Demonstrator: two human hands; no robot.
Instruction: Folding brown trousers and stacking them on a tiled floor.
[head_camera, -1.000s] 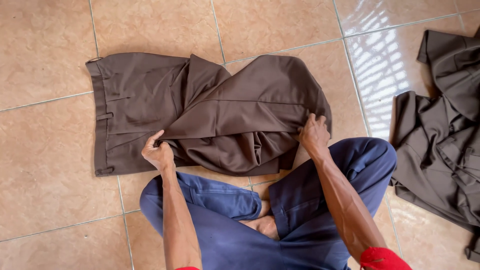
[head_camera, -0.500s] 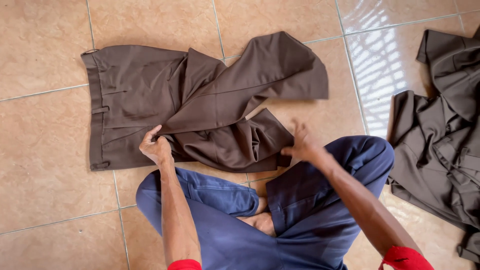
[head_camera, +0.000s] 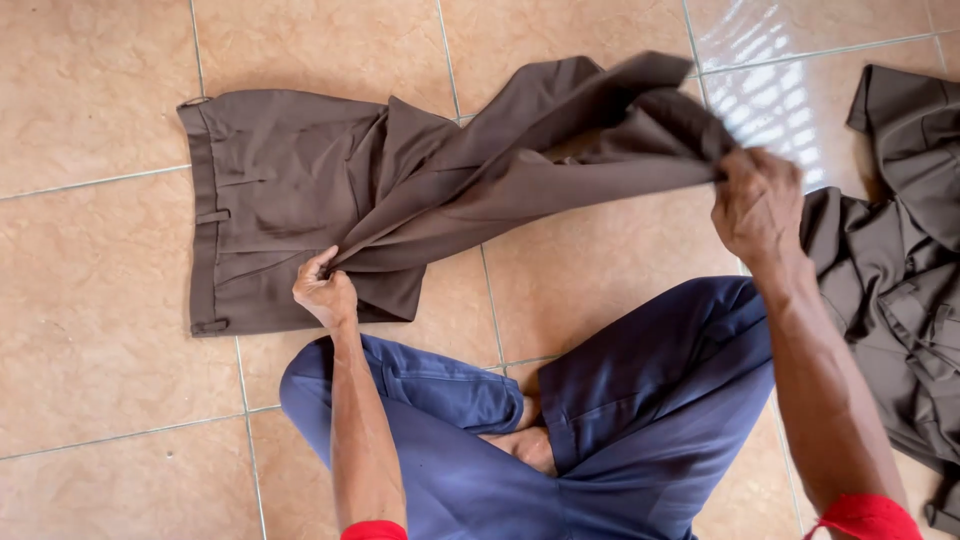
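A pair of brown trousers (head_camera: 290, 190) lies on the tiled floor, waistband at the left. My left hand (head_camera: 322, 292) pinches the trousers at the crotch fold, near their lower edge. My right hand (head_camera: 757, 200) grips the far end of the trouser legs and holds them stretched out to the right, lifted off the floor. The legs form a taut band between the two hands.
Another dark brown garment (head_camera: 895, 260) lies crumpled on the floor at the right edge. My crossed legs in blue trousers (head_camera: 600, 430) fill the lower middle. Beige floor tiles (head_camera: 90, 300) surround everything.
My right hand has taken the trouser legs and pulled them out to the right and up, unfolding them from the bunched pile. The left hand stays at the crotch.
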